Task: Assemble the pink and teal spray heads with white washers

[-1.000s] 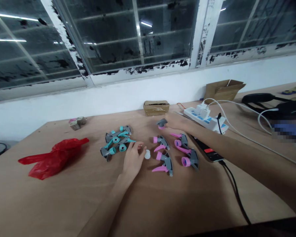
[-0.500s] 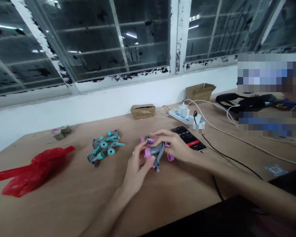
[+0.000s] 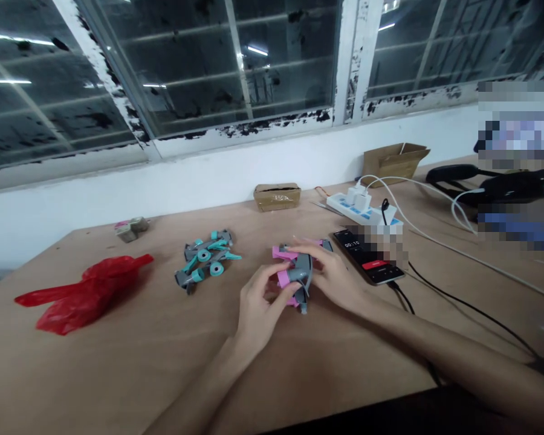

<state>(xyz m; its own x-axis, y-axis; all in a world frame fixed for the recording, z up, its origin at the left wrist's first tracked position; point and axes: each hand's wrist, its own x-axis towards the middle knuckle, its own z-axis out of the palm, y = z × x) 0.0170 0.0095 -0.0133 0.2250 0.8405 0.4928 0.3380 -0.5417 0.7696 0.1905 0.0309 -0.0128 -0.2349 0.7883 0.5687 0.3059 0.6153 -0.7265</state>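
Just right of the table's middle, my left hand (image 3: 259, 301) pinches the pink round end of a grey-and-pink plastic piece (image 3: 302, 266) between thumb and fingers. My right hand (image 3: 333, 275) curls over the far right side of the same piece, its fingers covering part of it. More pink and grey parts show behind and under the fingers; whether they all join to the held piece I cannot tell. To the left lie several grey-and-teal plastic pieces (image 3: 207, 257) of similar make, with round teal wheel-like parts, grouped close together on the wooden table (image 3: 163, 362).
A red plastic bag (image 3: 88, 293) lies at the left, and a small wrapped bundle (image 3: 131, 229) behind it. Cardboard boxes (image 3: 277, 198) stand by the wall. A phone (image 3: 369, 257), a power strip (image 3: 365, 211) and cables are right of my hands, with black gear (image 3: 517, 187) farther right.
The view has shifted, so the tabletop things sit differently in the picture. Both hands stay on the grey-and-pink plastic piece, with its grey part turned slightly.
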